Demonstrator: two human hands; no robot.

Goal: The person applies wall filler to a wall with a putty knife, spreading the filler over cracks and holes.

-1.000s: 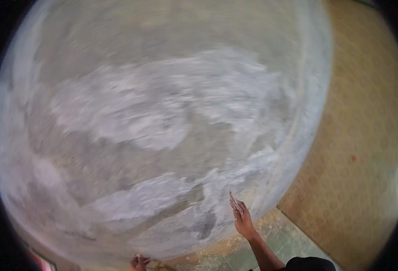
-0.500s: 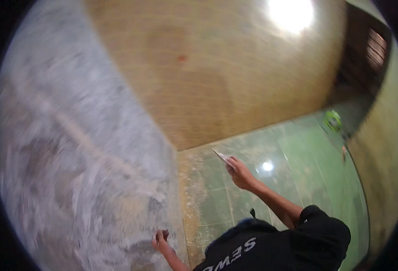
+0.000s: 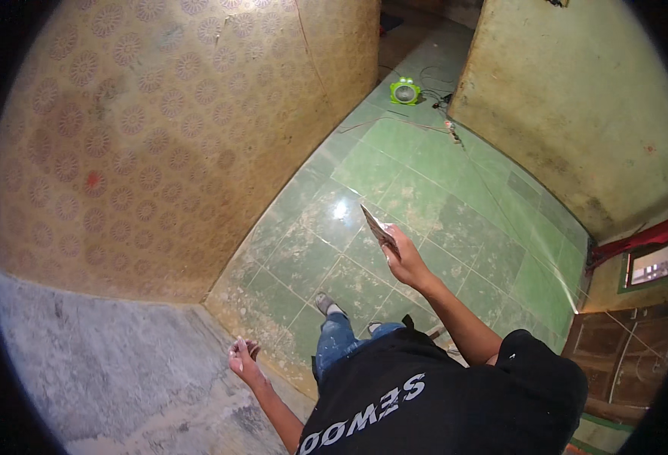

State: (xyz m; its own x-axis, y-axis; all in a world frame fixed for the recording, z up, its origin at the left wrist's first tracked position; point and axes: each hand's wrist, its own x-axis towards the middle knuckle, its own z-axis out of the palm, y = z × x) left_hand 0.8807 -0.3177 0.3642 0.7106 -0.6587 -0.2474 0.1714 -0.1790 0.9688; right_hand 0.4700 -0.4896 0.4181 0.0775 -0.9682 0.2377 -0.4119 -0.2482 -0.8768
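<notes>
Over flr tiles (image 3: 432,189); tool (image 3: 375,222) (R hand (image 3: 404,258))

Gripping a thin flat tool (image 3: 373,221) in whitish-smudged right hand (image 3: 403,258), pointing it up-left above green tiled floor (image 3: 447,220). Holding left hand (image 3: 246,362) half-curled near grey-white wall (image 3: 129,356); can't tell if gripping anything there. Wearing black T-shirt (image 3: 463,409), plus jeans (image 3: 336,343) flecked white. Facing a corner with patterned tan wall (image 3: 174,174). Farther off: bright green round-faced device (image 3: 404,92) on floor, beside dark cables (image 3: 434,97).
</notes>
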